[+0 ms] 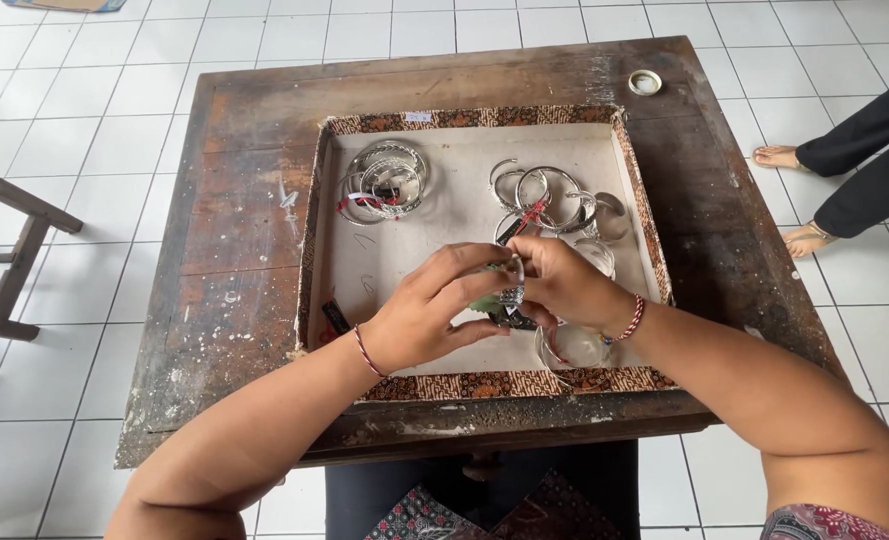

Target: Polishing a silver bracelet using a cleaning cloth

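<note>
My left hand (433, 312) and my right hand (565, 283) meet over the near middle of a shallow tray (485, 117) with a patterned brown rim. Together they pinch a silver bangle (512, 294), with a bit of green material under my left fingers. Both wrists wear thin red string bracelets. A bundle of silver bangles (385, 180) tied with red thread lies at the tray's back left. A second pile of silver bangles (550, 195) lies at the back right, just beyond my right fingers. A small dark tool (337, 318) lies in the tray left of my left wrist.
The tray sits on a worn dark wooden table (245, 230). A small round lid (646, 82) lies at the table's far right corner. Another person's feet (795, 195) and dark trousers stand on the white tiled floor at right. A wooden frame (10, 250) stands at left.
</note>
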